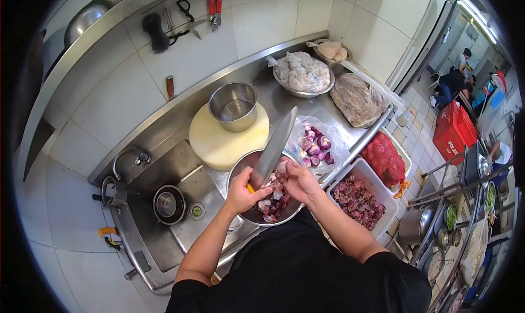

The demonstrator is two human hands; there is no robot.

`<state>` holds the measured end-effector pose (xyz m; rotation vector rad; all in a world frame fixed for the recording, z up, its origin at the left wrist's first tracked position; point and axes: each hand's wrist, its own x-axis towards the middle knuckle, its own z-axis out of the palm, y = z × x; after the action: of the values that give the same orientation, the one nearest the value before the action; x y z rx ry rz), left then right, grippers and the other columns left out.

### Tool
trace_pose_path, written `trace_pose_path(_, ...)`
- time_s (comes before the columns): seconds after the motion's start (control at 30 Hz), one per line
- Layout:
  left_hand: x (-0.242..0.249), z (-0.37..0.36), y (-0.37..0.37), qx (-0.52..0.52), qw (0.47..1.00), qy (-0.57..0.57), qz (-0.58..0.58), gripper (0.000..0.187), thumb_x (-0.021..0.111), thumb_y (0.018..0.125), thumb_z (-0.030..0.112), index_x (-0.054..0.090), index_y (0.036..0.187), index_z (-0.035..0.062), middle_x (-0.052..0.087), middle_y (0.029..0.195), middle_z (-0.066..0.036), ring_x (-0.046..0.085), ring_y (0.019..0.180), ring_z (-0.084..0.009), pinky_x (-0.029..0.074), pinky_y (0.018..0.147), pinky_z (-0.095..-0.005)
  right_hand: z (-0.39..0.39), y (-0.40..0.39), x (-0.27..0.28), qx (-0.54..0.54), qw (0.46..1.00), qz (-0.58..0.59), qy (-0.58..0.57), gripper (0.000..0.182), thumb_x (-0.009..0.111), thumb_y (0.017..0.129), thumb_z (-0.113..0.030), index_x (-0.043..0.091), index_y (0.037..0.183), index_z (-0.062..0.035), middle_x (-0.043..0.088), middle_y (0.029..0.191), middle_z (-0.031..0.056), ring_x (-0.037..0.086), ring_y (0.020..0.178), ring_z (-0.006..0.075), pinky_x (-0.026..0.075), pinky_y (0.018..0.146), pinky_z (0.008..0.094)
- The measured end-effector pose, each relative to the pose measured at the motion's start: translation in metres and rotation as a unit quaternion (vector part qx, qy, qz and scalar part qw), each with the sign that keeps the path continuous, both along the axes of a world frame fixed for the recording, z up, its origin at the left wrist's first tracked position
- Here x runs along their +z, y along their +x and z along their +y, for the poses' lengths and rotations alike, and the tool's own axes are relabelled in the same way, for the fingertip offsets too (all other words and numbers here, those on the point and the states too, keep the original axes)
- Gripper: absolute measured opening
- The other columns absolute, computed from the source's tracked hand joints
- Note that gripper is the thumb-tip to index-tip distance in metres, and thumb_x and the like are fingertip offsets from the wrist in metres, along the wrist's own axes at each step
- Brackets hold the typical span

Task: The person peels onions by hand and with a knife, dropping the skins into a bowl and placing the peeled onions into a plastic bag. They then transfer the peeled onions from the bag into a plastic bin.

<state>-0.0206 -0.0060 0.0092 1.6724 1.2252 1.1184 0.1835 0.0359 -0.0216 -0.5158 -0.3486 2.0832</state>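
My left hand [244, 191] is wrapped round the yellow handle of a large knife [275, 145], whose broad blade points up and away. Close beside it, my right hand [298, 183] pinches a small pale-purple onion [283, 167] near the blade's lower part. Both hands are over a metal bowl [235, 171] that holds onions and dark red skins. Just beyond, peeled purple onions [313, 147] lie in a clear plastic bag [340, 142]. A steel pot [233, 106] stands on a thick round cutting board [203, 136] at the bowl's far left.
At left is a sink [158, 247] with small bowls [169, 204]. Bowls of bagged food [303, 72] stand at the back. On the right are a white bin [387, 203] of onion skins, a red net sack [384, 159] and a red box [456, 131]. People [455, 80] are far off.
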Motion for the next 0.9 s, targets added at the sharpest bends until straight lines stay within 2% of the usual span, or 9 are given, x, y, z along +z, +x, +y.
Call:
trace_pose_path(0.17,-0.019,-0.002,-0.009,0.072,0.996,-0.028,0.044,0.047,0.084,0.069,0.037,0.054,0.083,0.0030,0.055,0.065,-0.007,0.052,0.059,-0.0176,0.044,0.058,-0.0320,0.029,0.033,-0.018,-0.068,0.996,-0.058,0.001,0.031,0.055,0.095,-0.009,0.045,0.123,-0.0020,0.058,0.095,0.0065,0.059,0.083,0.0186,0.047,0.077,0.0329)
trace_pose_path(0.3,-0.021,-0.002,-0.011,0.131,0.972,-0.056,0.187,0.052,0.082,0.068,0.043,0.053,0.080,0.0023,0.059,0.064,-0.012,0.057,0.057,-0.0274,0.045,0.056,-0.0381,0.071,0.062,-0.055,-0.192,0.896,-0.401,-0.009,0.026,0.063,0.092,-0.016,0.056,0.114,-0.0037,0.060,0.084,0.0025,0.056,0.066,0.0122,0.044,0.055,0.0229)
trace_pose_path(0.4,-0.036,-0.002,-0.009,0.142,0.967,-0.088,0.195,0.054,0.081,0.068,0.044,0.053,0.082,0.0009,0.061,0.070,-0.017,0.059,0.062,-0.0313,0.046,0.059,-0.0405,0.090,0.084,-0.071,-0.219,0.865,-0.451,-0.033,0.043,0.067,0.088,-0.019,0.053,0.124,-0.0029,0.059,0.083,0.0032,0.058,0.070,0.0117,0.049,0.058,0.0261)
trace_pose_path(0.5,-0.042,-0.001,-0.008,0.159,0.958,-0.101,0.217,0.051,0.076,0.074,0.044,0.052,0.082,-0.0003,0.060,0.071,-0.018,0.059,0.064,-0.0316,0.046,0.061,-0.0413,0.083,0.092,-0.104,-0.400,0.459,-0.776,0.164,0.046,0.070,0.084,-0.025,0.055,0.121,-0.0015,0.057,0.105,0.0157,0.061,0.078,0.0223,0.051,0.070,0.0329)
trace_pose_path(0.53,-0.071,0.005,-0.020,0.168,0.960,-0.176,0.139,0.046,0.068,0.083,0.042,0.051,0.082,-0.0006,0.059,0.070,-0.017,0.058,0.064,-0.0309,0.046,0.062,-0.0407,0.067,0.093,-0.094,-0.407,0.530,-0.732,0.136,0.043,0.069,0.084,-0.025,0.057,0.119,-0.0013,0.056,0.107,0.0169,0.061,0.080,0.0238,0.051,0.073,0.0335)
trace_pose_path(0.57,-0.087,0.009,-0.029,0.168,0.966,-0.106,0.164,0.043,0.061,0.089,0.040,0.051,0.081,-0.0007,0.058,0.069,-0.017,0.056,0.062,-0.0284,0.045,0.061,-0.0400,0.047,0.093,-0.084,-0.412,0.597,-0.680,0.108,0.041,0.069,0.084,-0.025,0.058,0.116,-0.0011,0.055,0.109,0.0181,0.061,0.081,0.0254,0.050,0.076,0.0340)
trace_pose_path(0.63,-0.068,0.006,-0.022,0.177,0.951,-0.089,0.237,0.040,0.062,0.089,0.037,0.052,0.082,-0.0004,0.057,0.068,-0.016,0.056,0.062,-0.0258,0.045,0.061,-0.0401,0.013,0.110,-0.106,-0.396,0.605,-0.686,0.081,0.032,0.064,0.084,-0.020,0.057,0.109,-0.0010,0.055,0.105,0.0158,0.058,0.089,0.0289,0.047,0.082,0.0383)
trace_pose_path(0.83,-0.029,-0.001,-0.007,0.199,0.954,-0.064,0.215,0.041,0.080,0.075,0.029,0.052,0.084,-0.0002,0.059,0.070,-0.009,0.055,0.064,-0.0180,0.046,0.062,-0.0344,-0.078,0.196,-0.193,-0.302,0.434,-0.840,-0.120,0.035,0.064,0.083,-0.025,0.058,0.109,-0.0018,0.054,0.107,0.0196,0.053,0.105,0.0363,0.043,0.090,0.0450)
trace_pose_path(0.9,-0.030,0.000,-0.010,0.188,0.957,-0.089,0.203,0.039,0.076,0.080,0.030,0.051,0.084,-0.0004,0.055,0.070,-0.006,0.050,0.066,-0.0145,0.044,0.063,-0.0324,-0.101,0.215,-0.204,-0.222,0.385,-0.869,-0.217,0.041,0.064,0.082,-0.032,0.058,0.110,-0.0021,0.055,0.110,0.0202,0.053,0.107,0.0382,0.041,0.092,0.0492)
